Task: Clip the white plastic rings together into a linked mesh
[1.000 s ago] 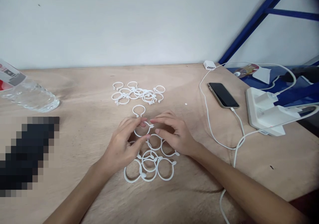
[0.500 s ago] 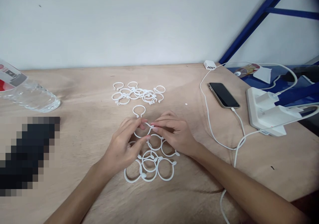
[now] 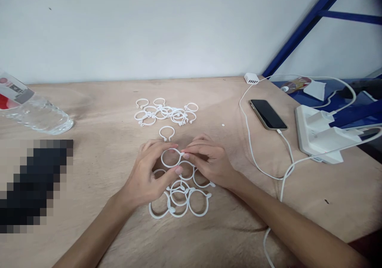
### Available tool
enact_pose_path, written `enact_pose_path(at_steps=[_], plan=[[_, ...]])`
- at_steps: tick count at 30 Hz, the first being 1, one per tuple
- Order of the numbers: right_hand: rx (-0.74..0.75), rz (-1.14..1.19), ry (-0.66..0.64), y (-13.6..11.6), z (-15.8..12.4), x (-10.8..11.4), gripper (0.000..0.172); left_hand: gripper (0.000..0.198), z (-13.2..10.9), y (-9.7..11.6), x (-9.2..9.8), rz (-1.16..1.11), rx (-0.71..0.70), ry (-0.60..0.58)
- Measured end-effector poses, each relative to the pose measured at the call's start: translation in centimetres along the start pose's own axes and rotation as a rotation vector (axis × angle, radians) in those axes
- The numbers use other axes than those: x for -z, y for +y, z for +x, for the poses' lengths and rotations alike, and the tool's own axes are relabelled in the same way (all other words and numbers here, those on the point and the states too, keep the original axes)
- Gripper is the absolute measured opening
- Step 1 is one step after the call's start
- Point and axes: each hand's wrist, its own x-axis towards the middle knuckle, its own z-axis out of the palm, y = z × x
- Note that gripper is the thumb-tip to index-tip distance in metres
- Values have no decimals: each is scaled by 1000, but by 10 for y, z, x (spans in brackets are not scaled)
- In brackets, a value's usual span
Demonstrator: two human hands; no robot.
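My right hand pinches a white plastic ring by its small clasp, which looks closed. Around that same ring, my left hand has its thumb and forefinger spread apart, close to the rim at top and bottom; whether they touch it I cannot tell. Beneath and in front of my hands lies a group of similar white rings, several with joined ends, some overlapping. A single ring with a gap lies just beyond my fingers. Farther back is a pile of white rings, several of them gapped.
A clear plastic bottle lies at the left, above a pixelated dark patch. On the right are a phone on a white cable, a power strip with plugs, and a small white block by the wall.
My left forefinger has straightened and my left thumb has moved slightly down, away from the ring. My right hand stays at the clasp, and more of the ring's outline shows.
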Motion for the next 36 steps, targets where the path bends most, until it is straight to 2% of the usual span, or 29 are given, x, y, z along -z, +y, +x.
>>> enact_pose_path(at_steps=[3,6,9,12,19,23,26,28,34,36], plan=[[-5,0,-38,-2,0,1,8,34,2,-4,1,20,131,111],[41,-3,-134,-4,-1,1,13,36,4,-10,-2,119,256,229],[96,-17,-181,-4,-2,1,16,44,5,-14,-8,286,172,132],[87,-36,-163,-4,-2,0,16,46,4,-15,-10,354,101,52],[47,-47,-93,-2,-2,0,15,19,5,-9,-6,323,96,78],[33,-59,-80,0,-2,0,16,17,4,-7,-7,334,82,77],[27,-70,-73,0,-2,0,15,15,3,-5,-7,374,82,122],[15,-75,-50,0,-1,0,15,15,2,-3,-8,358,81,127],[-57,-92,-43,-1,0,0,12,13,2,1,-6,139,128,-24],[-87,-99,-51,-1,-1,0,12,12,2,2,-6,113,128,-42]])
